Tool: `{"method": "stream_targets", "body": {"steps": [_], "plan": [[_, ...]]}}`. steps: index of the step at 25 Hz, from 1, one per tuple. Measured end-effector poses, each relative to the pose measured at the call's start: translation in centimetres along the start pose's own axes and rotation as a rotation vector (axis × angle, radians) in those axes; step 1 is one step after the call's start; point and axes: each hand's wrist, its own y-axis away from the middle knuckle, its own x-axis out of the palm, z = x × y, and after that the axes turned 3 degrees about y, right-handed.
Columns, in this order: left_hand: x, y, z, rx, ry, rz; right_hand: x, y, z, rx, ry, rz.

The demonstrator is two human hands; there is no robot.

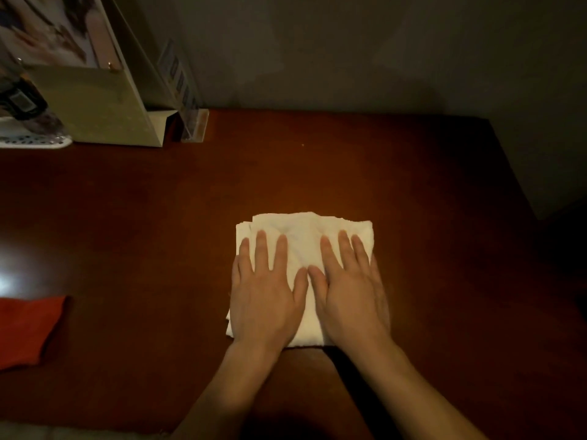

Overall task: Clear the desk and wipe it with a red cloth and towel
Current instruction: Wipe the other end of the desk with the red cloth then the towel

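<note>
**Both palms flat on the folded towel**

The white towel lies folded near the middle of the desk, its long axis running from the person toward the wall. The left hand and right hand press it side by side, fingers straight and slightly spread. The red cloth lies well apart at the left edge. The reddish-brown wood meets a dim grey wall; a pale box stands far left

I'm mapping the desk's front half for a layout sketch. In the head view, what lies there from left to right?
Red cloth → left hand → right hand. Both hands press flat, side by side, on the white towel.
</note>
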Motion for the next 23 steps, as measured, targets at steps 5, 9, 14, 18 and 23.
{"method": "stream_targets", "body": {"steps": [5, 9, 14, 18, 23], "plan": [[0.2, 5.5, -0.3, -0.029, -0.007, 0.067, 1.3, 5.0, -0.4, 0.037, 0.064, -0.105], [0.3, 4.8, -0.5, -0.015, 0.004, 0.070, 2.0, 4.2, -1.0, -0.001, 0.063, -0.083], [0.1, -2.2, -0.6, 0.012, 0.017, -0.012, 0.2, -2.3, -0.6, 0.006, 0.015, -0.072], [0.0, -4.3, -0.8, -0.021, 0.038, -0.043, -0.9, -4.6, -0.7, 0.004, -0.011, -0.057], [0.2, -0.5, -1.2, -0.037, 0.015, 0.019, 0.6, -1.0, -1.4, 0.008, 0.024, -0.101]]}}
